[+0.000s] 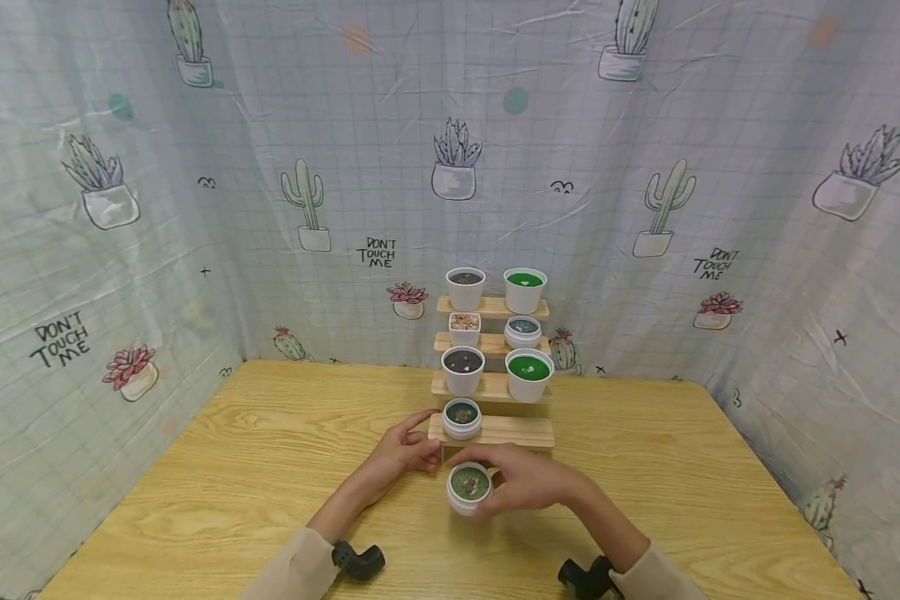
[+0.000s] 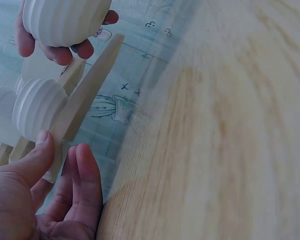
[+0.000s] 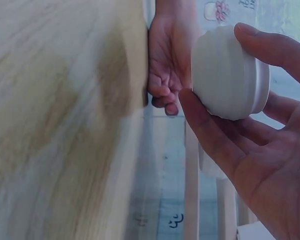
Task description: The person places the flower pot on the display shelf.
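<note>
In the head view a tiered wooden stand holds small white pots in two columns. My left hand grips the left end of its lowest tier; the left wrist view has the thumb on the plank and curled fingers below. Between thumb and fingers, my right hand holds a round white pot with a mottled green top, in front of the stand. Ridged sides of this pot show in the right wrist view, raised off the table. A similar pot with a dark green top sits at the lowest tier's left.
Higher tiers carry green-topped cups, dark-topped cups, a square cup of tan bits and a low round pot. The stand is on a wood-grain table. A cactus-print curtain hangs behind and at both sides.
</note>
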### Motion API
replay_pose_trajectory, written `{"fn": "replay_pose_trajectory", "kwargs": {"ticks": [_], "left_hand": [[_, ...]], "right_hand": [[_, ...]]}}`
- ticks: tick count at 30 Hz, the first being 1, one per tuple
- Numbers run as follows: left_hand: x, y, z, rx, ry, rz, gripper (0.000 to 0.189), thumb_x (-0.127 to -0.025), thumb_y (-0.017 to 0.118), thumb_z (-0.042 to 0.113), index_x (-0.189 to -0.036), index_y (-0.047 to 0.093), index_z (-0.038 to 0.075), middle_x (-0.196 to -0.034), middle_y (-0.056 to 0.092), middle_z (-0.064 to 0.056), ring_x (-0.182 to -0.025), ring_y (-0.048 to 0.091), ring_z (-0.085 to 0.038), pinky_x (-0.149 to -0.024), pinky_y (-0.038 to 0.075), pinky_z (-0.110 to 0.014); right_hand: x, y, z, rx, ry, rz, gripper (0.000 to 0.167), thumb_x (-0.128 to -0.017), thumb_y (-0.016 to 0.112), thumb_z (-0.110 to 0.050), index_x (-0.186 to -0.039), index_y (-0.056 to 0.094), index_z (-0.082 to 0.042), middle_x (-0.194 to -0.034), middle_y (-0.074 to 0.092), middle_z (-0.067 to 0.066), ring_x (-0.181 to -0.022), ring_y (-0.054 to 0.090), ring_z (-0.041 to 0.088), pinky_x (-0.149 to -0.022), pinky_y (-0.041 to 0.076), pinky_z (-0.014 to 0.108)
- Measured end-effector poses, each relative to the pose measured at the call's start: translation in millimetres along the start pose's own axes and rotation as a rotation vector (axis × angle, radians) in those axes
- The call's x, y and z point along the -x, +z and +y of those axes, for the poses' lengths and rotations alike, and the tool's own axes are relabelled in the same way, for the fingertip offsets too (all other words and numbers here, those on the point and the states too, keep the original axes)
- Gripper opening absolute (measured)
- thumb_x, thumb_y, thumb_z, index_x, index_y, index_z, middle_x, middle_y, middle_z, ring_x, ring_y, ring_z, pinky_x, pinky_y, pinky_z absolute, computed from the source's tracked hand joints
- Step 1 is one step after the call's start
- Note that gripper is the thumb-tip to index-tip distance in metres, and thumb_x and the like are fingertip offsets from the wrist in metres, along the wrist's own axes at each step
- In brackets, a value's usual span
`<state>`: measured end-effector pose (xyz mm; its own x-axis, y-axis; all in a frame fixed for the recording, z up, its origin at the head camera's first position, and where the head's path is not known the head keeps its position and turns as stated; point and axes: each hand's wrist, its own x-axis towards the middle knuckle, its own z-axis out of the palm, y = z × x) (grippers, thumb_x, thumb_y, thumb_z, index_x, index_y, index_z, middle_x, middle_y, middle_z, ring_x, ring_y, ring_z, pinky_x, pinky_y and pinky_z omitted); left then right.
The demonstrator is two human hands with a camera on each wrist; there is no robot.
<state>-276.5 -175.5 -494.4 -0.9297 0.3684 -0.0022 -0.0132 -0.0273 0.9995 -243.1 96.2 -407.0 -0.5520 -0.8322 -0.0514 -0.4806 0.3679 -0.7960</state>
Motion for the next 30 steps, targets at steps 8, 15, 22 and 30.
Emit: {"fn": "replay_pose_trajectory", "kwargs": {"ticks": [8, 15, 22, 30], "left_hand": [[0.2, 0.0, -0.1, 0.001, 0.008, -0.009, 0.075, -0.101, 0.068, 0.017, -0.164, 0.026, 0.010, -0.102, 0.073, -0.005, -0.086, 0.070, -0.012, -0.081, 0.063, -0.029], [0.4, 0.2, 0.4, -0.005, 0.017, -0.008, 0.075, -0.101, 0.068, 0.017, -0.163, 0.026, 0.010, -0.097, 0.073, -0.003, -0.085, 0.070, -0.011, -0.081, 0.063, -0.029], [1.6, 1.0, 1.9, -0.001, 0.015, -0.010, 0.075, -0.101, 0.068, 0.019, -0.163, 0.026, 0.011, -0.098, 0.073, -0.005, -0.085, 0.069, -0.012, -0.081, 0.063, -0.030], [1.8, 0.8, 2.0, -0.003, 0.005, -0.006, 0.076, -0.100, 0.069, 0.019, -0.164, 0.027, 0.014, -0.100, 0.073, -0.007, -0.086, 0.070, -0.014, -0.082, 0.063, -0.032]], "right_hand": [[6.5, -11, 1, 0.018, -0.013, 0.019, 0.059, -0.086, 0.082, -0.022, -0.141, 0.059, -0.021, -0.135, 0.063, -0.002, -0.118, 0.060, 0.009, -0.098, 0.054, 0.028], [12.9, -22, 4, 0.010, -0.005, 0.051, 0.061, -0.088, 0.082, -0.024, -0.143, 0.058, -0.020, -0.138, 0.061, 0.000, -0.121, 0.059, 0.017, -0.101, 0.053, 0.031], [21.6, -34, 7, 0.031, -0.033, 0.087, 0.067, -0.088, 0.081, -0.024, -0.147, 0.054, -0.009, -0.145, 0.059, 0.011, -0.126, 0.058, 0.022, -0.105, 0.051, 0.034], [30.4, -45, 12, 0.015, -0.001, 0.127, 0.067, -0.089, 0.081, -0.022, -0.147, 0.052, -0.004, -0.142, 0.059, 0.014, -0.124, 0.058, 0.026, -0.101, 0.054, 0.042]]}}
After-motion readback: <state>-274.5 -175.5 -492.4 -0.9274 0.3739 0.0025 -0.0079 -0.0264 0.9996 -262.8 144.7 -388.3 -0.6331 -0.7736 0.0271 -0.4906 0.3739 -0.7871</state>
